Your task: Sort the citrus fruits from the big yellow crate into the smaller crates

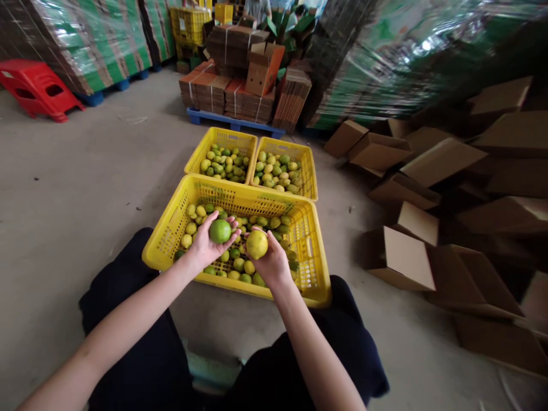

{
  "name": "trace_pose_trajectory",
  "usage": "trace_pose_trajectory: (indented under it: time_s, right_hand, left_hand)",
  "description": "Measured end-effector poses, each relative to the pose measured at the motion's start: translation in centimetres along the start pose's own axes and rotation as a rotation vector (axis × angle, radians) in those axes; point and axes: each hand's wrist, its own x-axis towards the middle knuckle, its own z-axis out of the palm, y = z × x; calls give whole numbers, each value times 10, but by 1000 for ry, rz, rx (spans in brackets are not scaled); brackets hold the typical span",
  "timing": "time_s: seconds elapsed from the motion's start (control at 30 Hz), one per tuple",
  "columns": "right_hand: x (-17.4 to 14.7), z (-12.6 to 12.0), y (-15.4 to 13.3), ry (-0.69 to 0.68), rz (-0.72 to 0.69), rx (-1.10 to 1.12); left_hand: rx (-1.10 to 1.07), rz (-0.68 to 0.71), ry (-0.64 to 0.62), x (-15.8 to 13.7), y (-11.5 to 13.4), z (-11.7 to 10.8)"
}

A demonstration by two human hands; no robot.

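Note:
My left hand (204,244) holds a green lime (220,231) on its upturned palm, fingers curled beneath it. In my right hand (276,264) is a yellow lemon (257,244), with the thumb and fingers around its sides. Both hands are above a large yellow crate (314,245) between my knees. Inside that crate lie many loose green and yellow fruits (233,275), partly hidden by my hands.
Two smaller yellow crates (193,162) with more fruit stand just beyond. Flattened cartons (209,94) are stacked on a blue pallet (233,121) behind them. Open cardboard boxes (409,257) pile up on the right. A red stool (36,85) stands far left.

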Motion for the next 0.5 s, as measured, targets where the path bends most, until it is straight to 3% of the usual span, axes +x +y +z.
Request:
trace_pose_trajectory:
  time_s: [0.07, 0.17, 0.23, 0.33, 0.4, 0.5]
  right_hand:
    - [-3, 2, -1, -19, 33, -4]
    - [-7, 4, 1, -9, -23, -96]
    - [-7, 4, 4, 18, -134, -241]
    - [-7, 3, 10, 64, -424, -597]
    - [-7, 2, 18, 27, -575, -822]
    - [-10, 2, 32, -99, -606, -1051]
  left_hand:
    - [-23, 23, 4, 0, 0, -2]
    - [-41, 87, -41, 0, -1, -5]
    - [-22, 118, -94, 2, -4, -7]
    - [55, 117, -152, 3, -11, -9]
    - [114, 102, -183, 2, -19, -10]
    - [192, 112, -209, 1, -31, -14]
